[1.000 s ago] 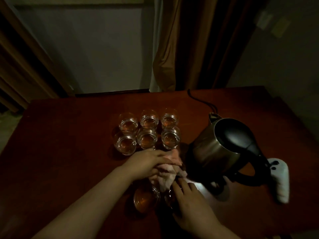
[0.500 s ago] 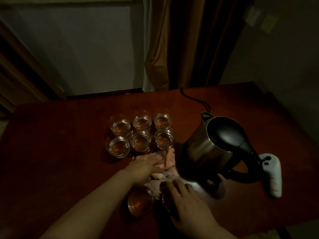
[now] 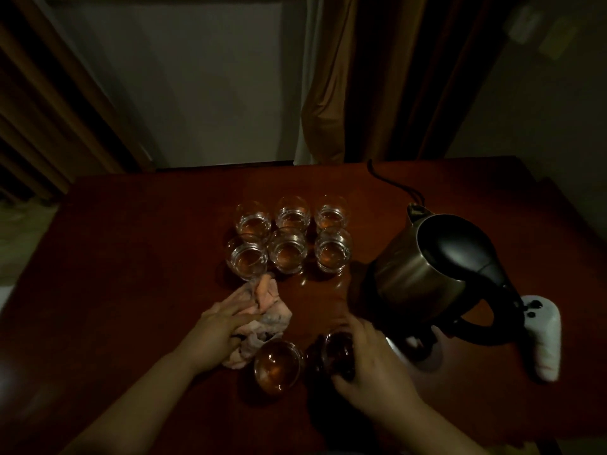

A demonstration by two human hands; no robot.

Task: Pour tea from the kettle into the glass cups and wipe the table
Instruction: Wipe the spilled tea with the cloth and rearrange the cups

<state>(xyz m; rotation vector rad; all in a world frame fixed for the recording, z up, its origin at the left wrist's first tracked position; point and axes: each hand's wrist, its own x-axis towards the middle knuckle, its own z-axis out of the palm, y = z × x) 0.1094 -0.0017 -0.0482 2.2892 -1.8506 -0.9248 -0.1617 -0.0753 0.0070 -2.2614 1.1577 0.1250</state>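
Wiping counter near its front edge | my left hand point(image 3: 215, 333) is pressing the cloth point(image 3: 262, 318) | right hand point(image 3: 368, 359) is curling around a glass cup point(image 3: 338, 353) | risk: cloth nudging the filled cup point(image 3: 277, 367) beside it, spilling tea.

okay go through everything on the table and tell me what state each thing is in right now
Six glass cups: upright, grouped, holding tea.
Near glass cup: upright, holding tea.
Gripped glass cup: held by right hand.
Cloth: crumpled, pressed to table by left hand.
Kettle: upright, lid shut.
White controller: lying flat, untouched.
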